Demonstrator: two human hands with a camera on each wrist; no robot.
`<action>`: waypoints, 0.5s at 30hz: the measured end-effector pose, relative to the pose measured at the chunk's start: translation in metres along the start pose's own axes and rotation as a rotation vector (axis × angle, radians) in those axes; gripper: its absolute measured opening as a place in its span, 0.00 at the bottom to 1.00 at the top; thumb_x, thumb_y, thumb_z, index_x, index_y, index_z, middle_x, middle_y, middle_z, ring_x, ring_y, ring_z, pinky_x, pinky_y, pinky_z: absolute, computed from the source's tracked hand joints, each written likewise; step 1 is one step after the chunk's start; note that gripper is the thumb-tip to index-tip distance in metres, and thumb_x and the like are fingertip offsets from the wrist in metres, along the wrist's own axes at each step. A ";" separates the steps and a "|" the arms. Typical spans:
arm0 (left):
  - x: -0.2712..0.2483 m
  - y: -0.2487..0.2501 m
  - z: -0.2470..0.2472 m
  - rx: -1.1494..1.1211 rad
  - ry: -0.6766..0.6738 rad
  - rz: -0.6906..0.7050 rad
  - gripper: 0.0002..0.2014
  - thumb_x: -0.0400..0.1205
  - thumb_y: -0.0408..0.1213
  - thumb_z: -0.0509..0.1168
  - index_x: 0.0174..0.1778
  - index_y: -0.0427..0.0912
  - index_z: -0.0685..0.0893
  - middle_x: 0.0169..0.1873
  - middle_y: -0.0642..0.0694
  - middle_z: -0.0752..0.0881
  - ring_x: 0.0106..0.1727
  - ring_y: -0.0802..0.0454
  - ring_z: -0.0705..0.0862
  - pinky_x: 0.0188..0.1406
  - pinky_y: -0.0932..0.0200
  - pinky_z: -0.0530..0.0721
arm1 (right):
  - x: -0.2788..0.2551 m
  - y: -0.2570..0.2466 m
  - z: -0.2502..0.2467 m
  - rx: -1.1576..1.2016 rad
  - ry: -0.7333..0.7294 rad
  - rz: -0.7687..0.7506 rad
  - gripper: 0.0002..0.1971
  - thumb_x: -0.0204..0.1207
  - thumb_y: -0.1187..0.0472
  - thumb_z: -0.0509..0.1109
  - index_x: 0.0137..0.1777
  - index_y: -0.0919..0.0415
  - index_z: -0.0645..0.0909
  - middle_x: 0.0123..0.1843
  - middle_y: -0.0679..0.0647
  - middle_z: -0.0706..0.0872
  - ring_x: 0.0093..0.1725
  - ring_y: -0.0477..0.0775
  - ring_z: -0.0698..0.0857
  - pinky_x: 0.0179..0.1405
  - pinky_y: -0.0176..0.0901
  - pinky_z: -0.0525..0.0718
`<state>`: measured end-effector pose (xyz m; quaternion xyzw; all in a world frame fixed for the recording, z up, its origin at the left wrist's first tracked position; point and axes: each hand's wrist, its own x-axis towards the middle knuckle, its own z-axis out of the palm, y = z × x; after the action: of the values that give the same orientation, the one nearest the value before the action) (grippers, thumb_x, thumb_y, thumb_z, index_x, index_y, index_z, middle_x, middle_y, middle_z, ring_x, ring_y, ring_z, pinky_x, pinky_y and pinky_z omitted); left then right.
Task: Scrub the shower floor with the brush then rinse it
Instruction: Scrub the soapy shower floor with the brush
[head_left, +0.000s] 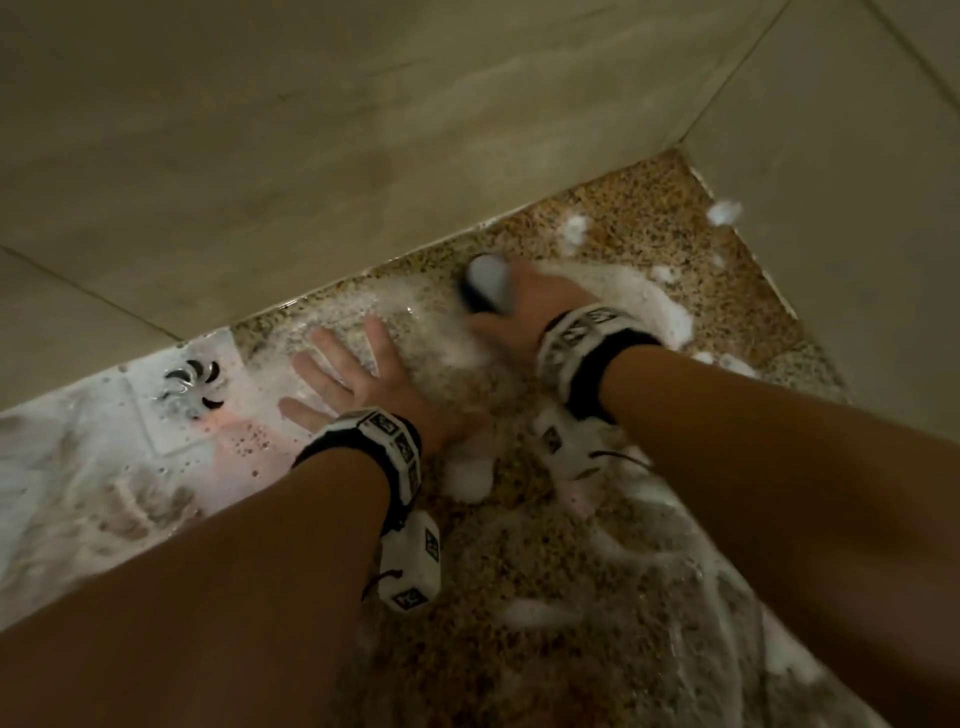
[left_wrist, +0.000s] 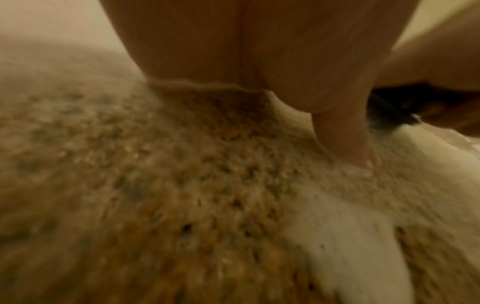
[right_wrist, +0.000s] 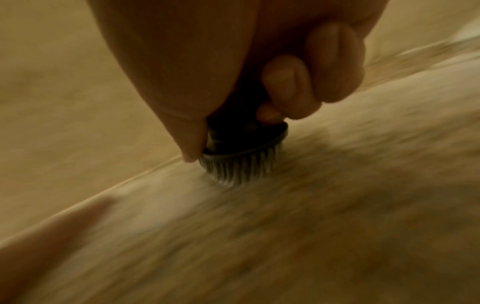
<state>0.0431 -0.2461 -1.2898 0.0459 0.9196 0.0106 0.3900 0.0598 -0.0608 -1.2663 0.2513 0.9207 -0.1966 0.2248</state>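
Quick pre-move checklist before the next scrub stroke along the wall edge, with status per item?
1. Right hand grips the brush: ok, fingers are curled round its dark top.
2. Bristles on the floor: ok, they touch it in the right wrist view.
3. Left hand braced: ok, flat with fingers spread on the wet floor.
4. Left hand clear of the brush path: ok, apart from it, nearer the drain.
5. Foam present for scrubbing: ok, suds lie around the brush.
6. Corner scrubbed: cannot tell, only small foam spots there.
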 end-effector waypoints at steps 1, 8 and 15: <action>0.000 0.000 0.000 -0.008 -0.004 0.007 0.81 0.51 0.89 0.66 0.81 0.56 0.15 0.80 0.33 0.16 0.83 0.24 0.23 0.78 0.14 0.38 | 0.008 0.026 -0.011 0.016 0.056 0.066 0.44 0.78 0.33 0.68 0.86 0.57 0.61 0.76 0.63 0.79 0.66 0.69 0.83 0.61 0.57 0.85; -0.001 0.000 -0.002 -0.014 -0.029 0.014 0.82 0.51 0.88 0.68 0.81 0.55 0.15 0.79 0.33 0.15 0.82 0.24 0.21 0.77 0.13 0.36 | 0.038 0.033 -0.040 0.042 0.277 0.211 0.21 0.83 0.43 0.65 0.69 0.55 0.75 0.63 0.61 0.83 0.54 0.68 0.85 0.48 0.56 0.83; 0.001 0.003 -0.001 -0.016 -0.013 -0.026 0.82 0.52 0.88 0.67 0.79 0.54 0.13 0.78 0.32 0.14 0.82 0.23 0.21 0.77 0.13 0.38 | 0.029 -0.049 0.007 -0.175 0.014 -0.169 0.37 0.81 0.36 0.64 0.82 0.59 0.64 0.58 0.56 0.82 0.54 0.63 0.86 0.47 0.51 0.83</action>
<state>0.0416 -0.2434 -1.2894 0.0307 0.9174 0.0123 0.3966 0.0123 -0.0922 -1.2747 0.1534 0.9538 -0.1318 0.2223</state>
